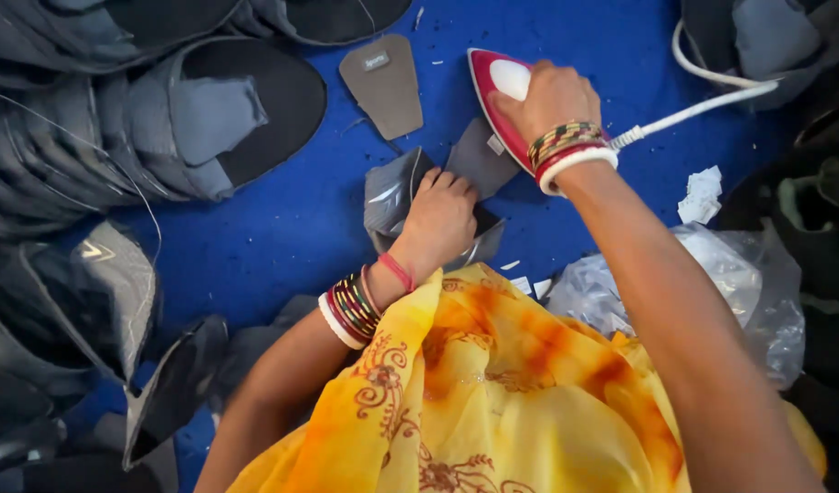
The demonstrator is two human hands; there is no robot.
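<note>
A blue cloth surface (283, 228) carries everything. Around the red iron (494, 96) lie a grey shoe tongue (383, 84) to its left, folded grey pieces (397, 187) below it, stacked shoe uppers (164, 119) far left, crumpled plastic (739, 274) lower right.
</note>
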